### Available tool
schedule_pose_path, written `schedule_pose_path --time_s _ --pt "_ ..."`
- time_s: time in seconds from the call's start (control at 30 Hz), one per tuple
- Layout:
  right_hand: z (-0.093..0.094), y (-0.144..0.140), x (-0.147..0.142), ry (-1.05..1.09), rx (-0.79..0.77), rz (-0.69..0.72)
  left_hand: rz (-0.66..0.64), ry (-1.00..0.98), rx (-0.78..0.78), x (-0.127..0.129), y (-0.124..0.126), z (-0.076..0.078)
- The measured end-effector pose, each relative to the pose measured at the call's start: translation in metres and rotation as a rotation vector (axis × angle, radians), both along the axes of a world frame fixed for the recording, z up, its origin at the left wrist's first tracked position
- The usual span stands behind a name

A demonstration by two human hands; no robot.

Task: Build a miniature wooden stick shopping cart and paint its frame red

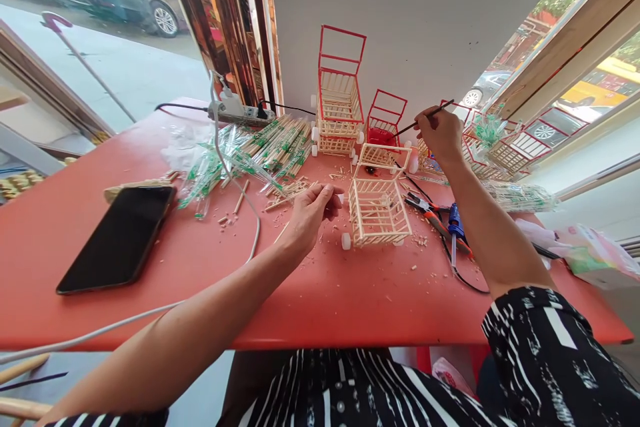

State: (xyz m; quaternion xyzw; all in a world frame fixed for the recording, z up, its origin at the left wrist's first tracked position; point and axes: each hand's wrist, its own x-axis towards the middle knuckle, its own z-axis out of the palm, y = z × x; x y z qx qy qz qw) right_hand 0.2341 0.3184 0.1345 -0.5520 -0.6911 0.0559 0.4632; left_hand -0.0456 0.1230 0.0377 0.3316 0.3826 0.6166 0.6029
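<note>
A thin dark paintbrush (pixel 423 121) is pinched in my right hand (pixel 440 133), raised at the back right of the table. The brush's lower end reaches a red container (pixel 382 136) by a small red-trimmed cart (pixel 387 104). My left hand (pixel 315 210) has its fingers curled beside an unpainted miniature cart (pixel 380 210) built of thin wooden sticks, with white wheels. Near those fingertips is one wheel; whether they grip it or anything else is hidden. Behind stands a taller stick cart (pixel 340 103) with a red handle and rim.
Bundled sticks in green-printed wrappers (pixel 280 143), a power strip (pixel 240 112) and a black phone (pixel 120 237) occupy the left side. Pliers (pixel 435 213) and a blue-handled tool (pixel 455 223) lie right. A white cable (pixel 255 233) crosses the red table (pixel 320 307); stick scraps are scattered.
</note>
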Motion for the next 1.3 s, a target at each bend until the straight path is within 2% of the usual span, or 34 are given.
schedule_pose_path --time_s 0.17,0.4,0.57,0.7,0.83,1.03,1.3 --pt "-0.004 -0.016 0.004 0.008 0.011 0.018 0.012 0.004 -0.03 -0.001 0.001 0.001" --pt "-0.003 -0.054 0.018 0.062 0.228 0.079 -0.005 0.027 -0.037 0.001 0.0 0.001" --pt "0.008 -0.109 0.018 0.198 0.37 0.093 -0.015 0.02 -0.051 0.001 0.0 0.0" --pt "0.011 -0.163 0.003 0.35 0.464 0.131 -0.029 0.035 -0.051 0.001 0.0 -0.002" --pt "0.004 -0.201 -0.021 0.33 0.406 0.091 -0.035 0.049 -0.05 0.001 0.0 -0.006" --pt "-0.003 -0.21 -0.045 0.323 0.363 0.196 -0.041 0.066 -0.041 0.0 0.002 -0.008" --pt "-0.011 -0.204 -0.048 0.336 0.301 0.114 -0.042 0.065 -0.031 0.0 0.0 -0.006"
